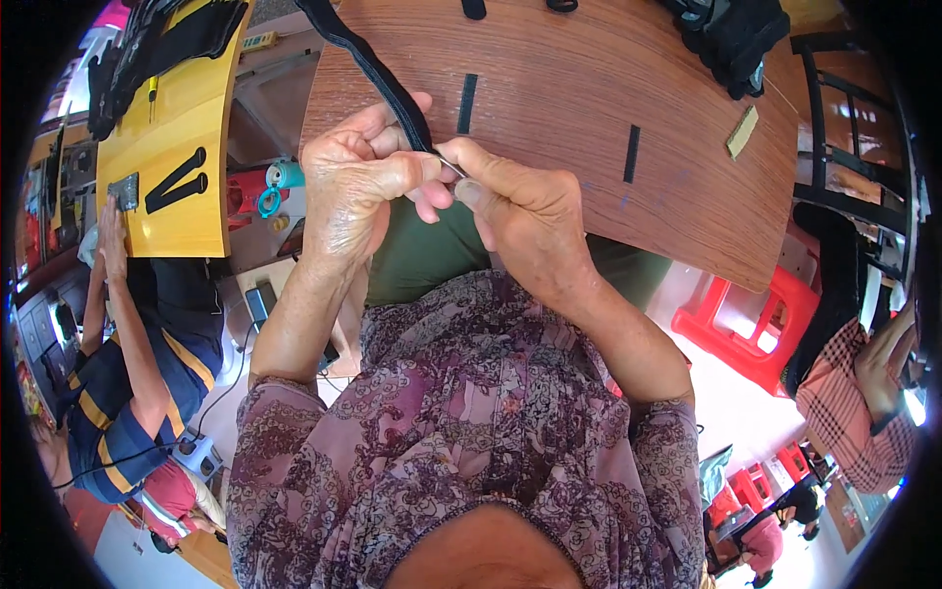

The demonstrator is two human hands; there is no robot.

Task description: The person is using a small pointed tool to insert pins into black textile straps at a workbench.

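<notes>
- black strap point(378, 74): runs from the top edge of the view, over the brown table point(549, 64), down to the left hand, its lower end between the two hands
- left hand point(368, 177): pinched narrow on the strap near that end, thumb on top, the other fingers partly curled
- right hand point(525, 201): thumb and forefinger closed on a thin shiny piece point(450, 166) beside the strap's end; too small to tell what it is
- on the brown table: two short black strips point(468, 103), well apart, a small tan block point(743, 133) near the right edge, and a black bundle point(731, 39) at the far right
- to the left: a yellow table point(201, 108) with two black straps point(177, 182) forming a v, a co-worker's hand point(114, 240) at its near left edge
- to the right: a red stool point(751, 329) beside the brown table
</notes>
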